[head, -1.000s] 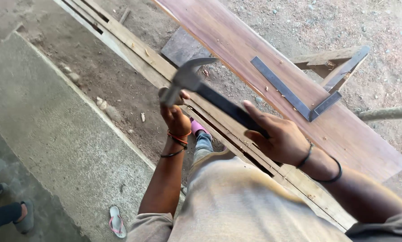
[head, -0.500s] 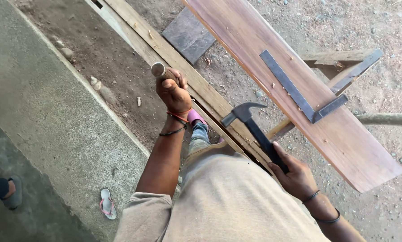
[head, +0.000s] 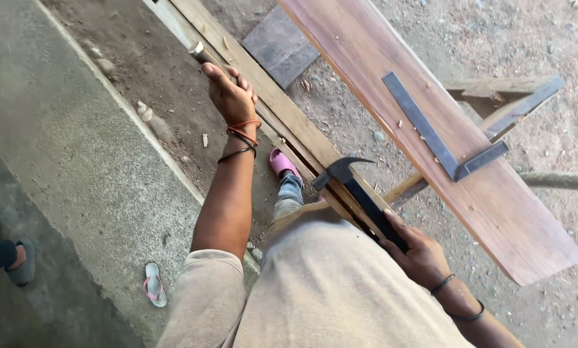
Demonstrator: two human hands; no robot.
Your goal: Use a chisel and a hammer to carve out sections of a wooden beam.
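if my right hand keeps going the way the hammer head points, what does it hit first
Likely the long pale wooden batten. The right hand holds the claw hammer aimed up-left, its head already over the batten's near end. Depth is unclear, so the hammer may pass above it.

A black-handled steel claw hammer [head: 360, 192] is gripped by the right hand [head: 418, 254], while a slim metal-tipped tool [head: 202, 53] is held by the left hand [head: 231, 95] over long pale timber battens [head: 282, 106], beside a reddish wooden plank [head: 431, 122] bearing a dark metal try square [head: 443, 138].

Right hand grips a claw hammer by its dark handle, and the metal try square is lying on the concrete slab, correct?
Not quite. In the head view the right hand does grip the claw hammer, but the try square lies on the reddish wooden plank, not on the concrete.
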